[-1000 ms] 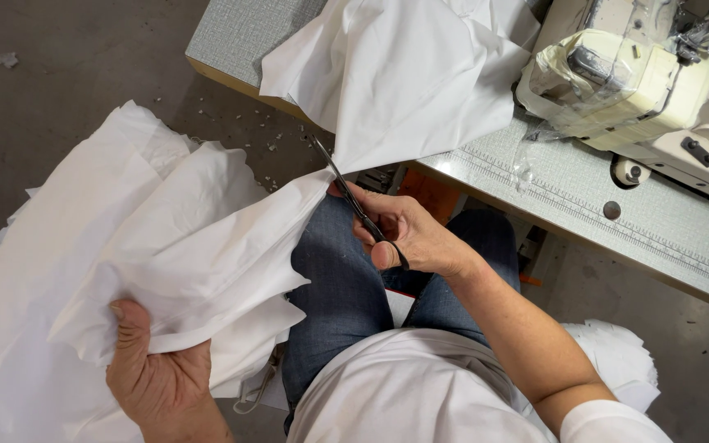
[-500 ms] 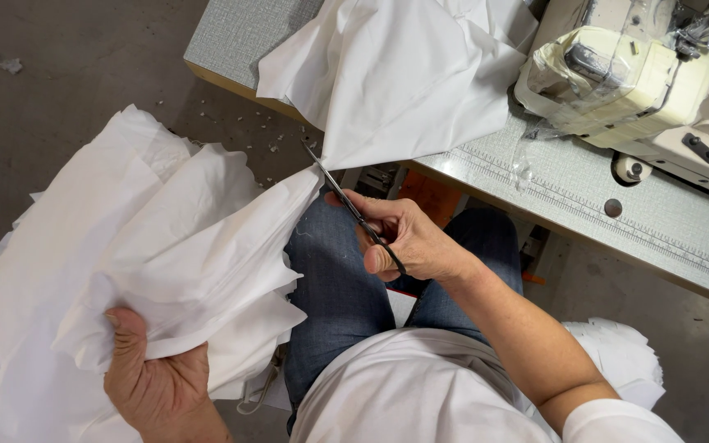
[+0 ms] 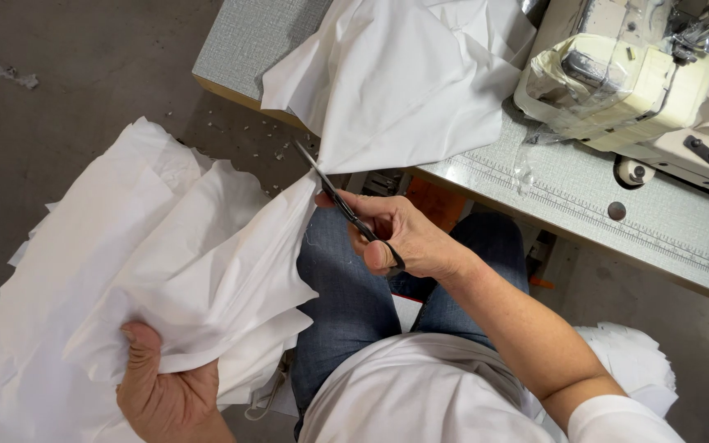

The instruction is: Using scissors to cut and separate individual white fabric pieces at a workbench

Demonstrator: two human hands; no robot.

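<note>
My right hand [image 3: 408, 238] grips the black-handled metal scissors [image 3: 346, 205], blades open at the taut neck between the white cloth on the grey counter [image 3: 404, 74] and the bundle my left hand [image 3: 162, 385] clutches. If that tension slackens, I judge the blades could snag fabric.

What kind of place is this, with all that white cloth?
Probably a sewing workshop. A sewing machine stands on a grey worktable, white fabric is piled up, and the right hand holds scissors.
</note>
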